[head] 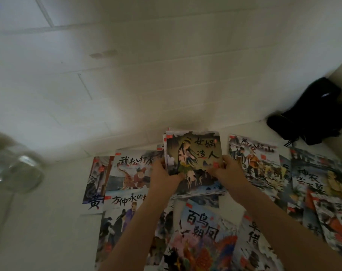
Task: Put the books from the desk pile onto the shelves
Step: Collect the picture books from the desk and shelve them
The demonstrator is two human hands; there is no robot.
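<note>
Head view, read from the left: a blurred clear glass jar [15,169] stands on the pale counter [39,222], well apart from the books. Next come thin picture books lying flat and overlapping, among them a tiger-cover book [131,169] and, nearer the person, a book with dark-robed figures [123,222]. Then the left hand [164,176], whose grip is clamped on the left edge of a small stack of books [193,159], thumb on the top cover; the right hand [227,169] pinches the stack's right edge in the same way. The stack sits in the middle of the spread, close to the white brick wall [146,75], and whether it is lifted clear of the books under it I cannot tell. Its top cover shows a long-haired figure on a tan ground with black brush characters and small red marks; the books look slim, soft-covered and slippery against each other. The step in hand appears to be gathering books into one bundle. The next move probably calls for squaring the edges, keeping both grips firm, and carrying the bundle to the shelves, which are out of view. Further right lie more books, one with figures on a hillside [254,161], and a black bag [310,114] in the corner.
</note>
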